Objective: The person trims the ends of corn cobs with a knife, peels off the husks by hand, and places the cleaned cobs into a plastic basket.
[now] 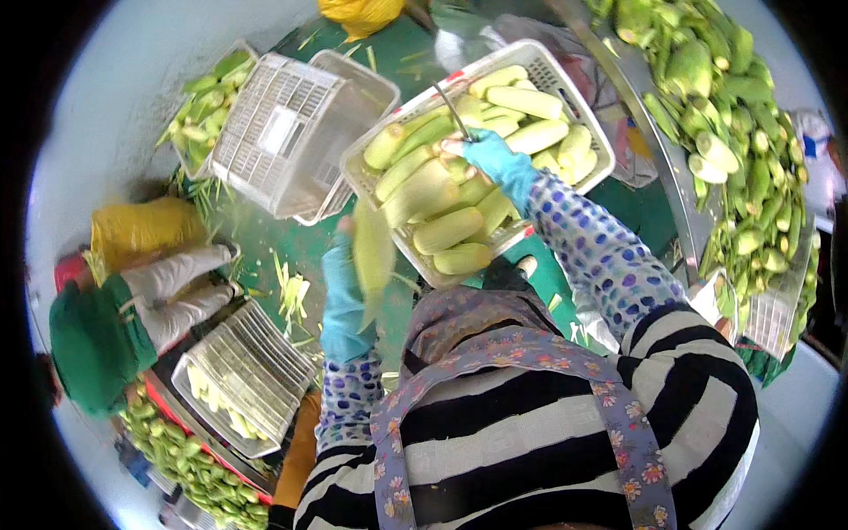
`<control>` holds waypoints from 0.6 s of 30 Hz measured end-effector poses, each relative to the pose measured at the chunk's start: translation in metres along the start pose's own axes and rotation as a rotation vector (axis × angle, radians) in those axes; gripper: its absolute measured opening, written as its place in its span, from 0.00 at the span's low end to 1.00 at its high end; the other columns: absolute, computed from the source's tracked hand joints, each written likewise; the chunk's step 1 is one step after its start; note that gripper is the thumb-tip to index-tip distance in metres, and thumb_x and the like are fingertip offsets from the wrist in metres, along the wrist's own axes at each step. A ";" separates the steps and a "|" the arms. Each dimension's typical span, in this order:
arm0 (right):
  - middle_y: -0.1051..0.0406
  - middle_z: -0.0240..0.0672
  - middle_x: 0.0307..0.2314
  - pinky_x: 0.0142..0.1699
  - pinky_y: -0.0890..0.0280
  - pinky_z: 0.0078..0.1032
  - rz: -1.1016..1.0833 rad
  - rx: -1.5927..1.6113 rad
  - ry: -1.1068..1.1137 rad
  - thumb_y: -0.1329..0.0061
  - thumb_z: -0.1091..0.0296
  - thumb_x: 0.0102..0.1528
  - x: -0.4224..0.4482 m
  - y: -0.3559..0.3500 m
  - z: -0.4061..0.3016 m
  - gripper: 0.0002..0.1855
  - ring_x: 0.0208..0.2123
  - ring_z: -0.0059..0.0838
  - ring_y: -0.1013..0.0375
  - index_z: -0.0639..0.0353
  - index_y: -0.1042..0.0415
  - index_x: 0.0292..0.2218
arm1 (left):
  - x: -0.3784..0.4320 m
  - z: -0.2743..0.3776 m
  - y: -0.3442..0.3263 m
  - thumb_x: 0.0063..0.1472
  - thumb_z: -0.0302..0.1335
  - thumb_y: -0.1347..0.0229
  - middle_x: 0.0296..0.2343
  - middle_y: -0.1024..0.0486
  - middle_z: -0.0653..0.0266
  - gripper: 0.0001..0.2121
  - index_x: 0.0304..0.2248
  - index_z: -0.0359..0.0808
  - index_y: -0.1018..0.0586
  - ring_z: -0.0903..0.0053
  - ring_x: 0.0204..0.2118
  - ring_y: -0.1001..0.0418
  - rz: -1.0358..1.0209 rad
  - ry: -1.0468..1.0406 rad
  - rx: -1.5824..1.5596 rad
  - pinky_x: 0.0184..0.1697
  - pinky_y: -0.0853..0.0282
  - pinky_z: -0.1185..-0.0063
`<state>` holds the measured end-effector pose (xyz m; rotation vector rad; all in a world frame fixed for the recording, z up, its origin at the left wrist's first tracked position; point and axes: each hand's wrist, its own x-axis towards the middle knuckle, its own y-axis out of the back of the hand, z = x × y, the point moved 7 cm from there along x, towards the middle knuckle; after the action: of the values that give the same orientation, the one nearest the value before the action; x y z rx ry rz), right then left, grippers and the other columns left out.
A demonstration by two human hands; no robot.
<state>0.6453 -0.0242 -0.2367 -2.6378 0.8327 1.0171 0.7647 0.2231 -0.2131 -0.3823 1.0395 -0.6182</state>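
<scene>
My right hand [497, 159], in a blue fingerless glove, grips a thin dark metal tool [452, 109] whose blade points up and away over the crate. Below it is a white plastic crate [576, 99] filled with pale, husked ears of corn [447, 230]. My left hand [341, 255], gloved in the same blue, is left of the crate's near corner. Beside its fingers hangs a blurred pale-green corn husk [373, 248]. Whether the left fingers hold this husk is not clear.
Two stacked white crates [278, 136] stand left of the filled one. Unhusked corn [722, 132] is heaped on a metal-edged table [662, 139] at right. Another person [99, 338] in green is at left, by a tilted crate [242, 377]. Husk scraps [291, 291] litter the green floor.
</scene>
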 end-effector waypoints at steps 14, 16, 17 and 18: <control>0.28 0.35 0.19 0.13 0.44 0.18 0.509 0.846 0.212 0.44 0.52 0.54 -0.292 0.096 0.153 0.19 0.13 0.19 0.35 0.59 0.28 0.38 | -0.042 -0.252 -0.295 0.68 0.40 0.55 0.22 0.33 0.68 0.16 0.32 0.34 0.31 0.83 0.25 0.34 -0.774 -0.155 0.774 0.27 0.36 0.81; 0.25 0.40 0.22 0.15 0.42 0.16 0.591 0.873 0.280 0.47 0.63 0.56 -0.336 0.107 0.160 0.13 0.14 0.20 0.34 0.62 0.28 0.39 | -0.083 -0.289 -0.323 0.68 0.46 0.57 0.24 0.31 0.68 0.19 0.35 0.35 0.31 0.83 0.26 0.31 -0.994 0.143 0.792 0.27 0.34 0.82; 0.25 0.39 0.20 0.16 0.41 0.15 0.674 0.881 0.142 0.49 0.68 0.56 -0.359 0.128 0.165 0.09 0.14 0.21 0.35 0.63 0.28 0.37 | -0.085 -0.314 -0.339 0.67 0.46 0.56 0.25 0.30 0.68 0.20 0.36 0.34 0.31 0.83 0.26 0.31 -1.140 0.122 0.835 0.27 0.34 0.81; 0.26 0.38 0.20 0.16 0.41 0.15 0.718 0.933 0.158 0.51 0.70 0.56 -0.377 0.142 0.181 0.07 0.14 0.20 0.35 0.63 0.26 0.36 | -0.106 -0.328 -0.359 0.66 0.47 0.55 0.26 0.29 0.68 0.21 0.38 0.33 0.31 0.82 0.27 0.30 -1.202 -0.003 0.898 0.28 0.33 0.81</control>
<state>0.2358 0.0891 -0.1169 -1.6337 1.8073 0.3327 0.3309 0.0121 -0.0900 -0.1624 0.3349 -2.0489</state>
